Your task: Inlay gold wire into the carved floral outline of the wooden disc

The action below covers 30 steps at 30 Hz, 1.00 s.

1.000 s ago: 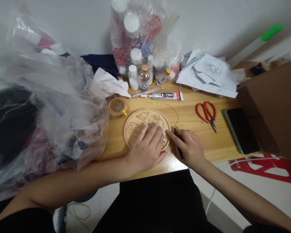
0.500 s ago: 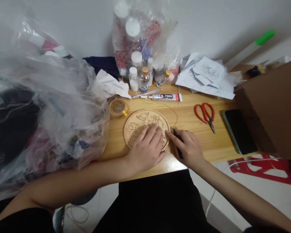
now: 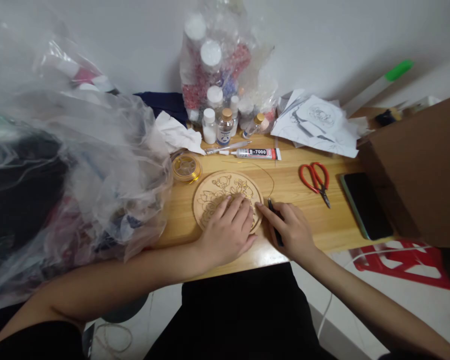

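Observation:
On the table lies a round wooden disc (image 3: 203, 197) carrying a floral line pattern, partly traced in gold wire. My left hand (image 3: 227, 227) rests palm-down over its lower right part, fingers stretched out, hiding some of the pattern. Just right of the disc, my right hand (image 3: 290, 227) curls over a slim black tool (image 3: 276, 234) with a metal tip; the fingers hide much of it, so its kind is unclear. The right index finger reaches out to the disc's right edge. A thin gold wire (image 3: 273, 182) curves above the tool's tip.
A spool of gold wire (image 3: 186, 168) sits left, below a B-7000 glue tube (image 3: 258, 153) and small bottles (image 3: 225, 127). Red-handled pliers (image 3: 315, 182), a phone (image 3: 367, 205) and a cardboard box (image 3: 416, 170) are right. Plastic bags (image 3: 108, 165) crowd the left; sketches (image 3: 318, 122) lie behind.
The camera view has shifted slightly, moving the background things a little. Both hands, the disc and the black tool keep nearly the same places.

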Each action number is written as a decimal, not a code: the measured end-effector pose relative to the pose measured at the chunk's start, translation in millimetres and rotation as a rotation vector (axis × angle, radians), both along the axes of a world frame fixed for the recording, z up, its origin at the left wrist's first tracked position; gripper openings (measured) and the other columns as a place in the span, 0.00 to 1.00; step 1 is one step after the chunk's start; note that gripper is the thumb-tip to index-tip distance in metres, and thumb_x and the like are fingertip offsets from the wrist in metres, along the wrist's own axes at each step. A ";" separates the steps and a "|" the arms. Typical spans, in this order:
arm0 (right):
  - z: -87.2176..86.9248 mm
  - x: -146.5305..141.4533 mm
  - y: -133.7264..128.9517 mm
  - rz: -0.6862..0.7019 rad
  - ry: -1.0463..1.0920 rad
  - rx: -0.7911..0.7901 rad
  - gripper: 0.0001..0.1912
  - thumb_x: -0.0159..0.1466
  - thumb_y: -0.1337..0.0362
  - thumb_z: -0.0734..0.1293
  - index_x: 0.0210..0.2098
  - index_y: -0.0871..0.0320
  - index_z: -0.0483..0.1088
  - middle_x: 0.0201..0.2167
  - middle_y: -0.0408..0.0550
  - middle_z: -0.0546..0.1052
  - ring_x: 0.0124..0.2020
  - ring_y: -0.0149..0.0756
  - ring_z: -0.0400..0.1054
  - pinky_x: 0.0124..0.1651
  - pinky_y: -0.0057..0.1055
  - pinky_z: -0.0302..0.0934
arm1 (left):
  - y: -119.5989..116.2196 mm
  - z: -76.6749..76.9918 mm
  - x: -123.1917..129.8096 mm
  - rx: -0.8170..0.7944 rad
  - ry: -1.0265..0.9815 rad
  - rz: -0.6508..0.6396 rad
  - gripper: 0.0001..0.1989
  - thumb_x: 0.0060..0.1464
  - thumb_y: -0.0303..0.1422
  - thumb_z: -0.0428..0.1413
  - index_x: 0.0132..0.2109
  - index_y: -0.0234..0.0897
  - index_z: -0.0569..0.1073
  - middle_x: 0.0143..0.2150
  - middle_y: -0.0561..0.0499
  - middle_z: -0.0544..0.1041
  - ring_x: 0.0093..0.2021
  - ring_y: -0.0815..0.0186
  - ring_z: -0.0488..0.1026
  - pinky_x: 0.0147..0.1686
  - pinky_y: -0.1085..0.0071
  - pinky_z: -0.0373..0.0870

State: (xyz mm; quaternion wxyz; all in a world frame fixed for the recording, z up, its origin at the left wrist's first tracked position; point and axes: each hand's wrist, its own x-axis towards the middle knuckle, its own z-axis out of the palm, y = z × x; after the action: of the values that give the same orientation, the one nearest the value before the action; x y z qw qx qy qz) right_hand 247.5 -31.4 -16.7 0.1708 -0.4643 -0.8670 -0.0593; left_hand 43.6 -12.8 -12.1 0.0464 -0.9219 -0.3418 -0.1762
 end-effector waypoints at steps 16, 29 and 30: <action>1.1 -0.8 0.4 0.023 -0.044 0.020 0.31 0.62 0.72 0.61 0.65 0.62 0.55 0.40 0.57 0.69 0.38 0.41 0.62 0.36 0.34 0.60 | -0.2 1.2 0.3 0.002 -0.004 0.006 0.23 0.60 0.42 0.49 0.52 0.25 0.71 0.54 0.36 0.74 0.58 0.51 0.67 0.58 0.56 0.58; 0.5 -2.6 0.0 0.001 -0.060 0.038 0.28 0.63 0.71 0.61 0.63 0.62 0.59 0.38 0.55 0.69 0.38 0.39 0.60 0.37 0.33 0.58 | 0.2 -0.4 -0.1 0.017 0.021 -0.004 0.24 0.61 0.42 0.49 0.53 0.24 0.71 0.53 0.36 0.74 0.57 0.52 0.68 0.59 0.56 0.58; 0.3 -2.4 -0.2 0.001 -0.060 0.039 0.28 0.63 0.71 0.61 0.63 0.62 0.59 0.38 0.55 0.69 0.38 0.39 0.60 0.37 0.33 0.58 | -0.1 -0.5 -0.2 0.017 0.029 -0.004 0.24 0.61 0.42 0.48 0.53 0.24 0.70 0.54 0.36 0.74 0.57 0.52 0.68 0.59 0.56 0.58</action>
State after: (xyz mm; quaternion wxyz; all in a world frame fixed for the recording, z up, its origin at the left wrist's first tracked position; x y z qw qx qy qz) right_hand 245.0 -31.6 -16.4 0.1535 -0.4584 -0.8708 -0.0900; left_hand 43.4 -12.8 -12.6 0.0586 -0.9247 -0.3377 -0.1659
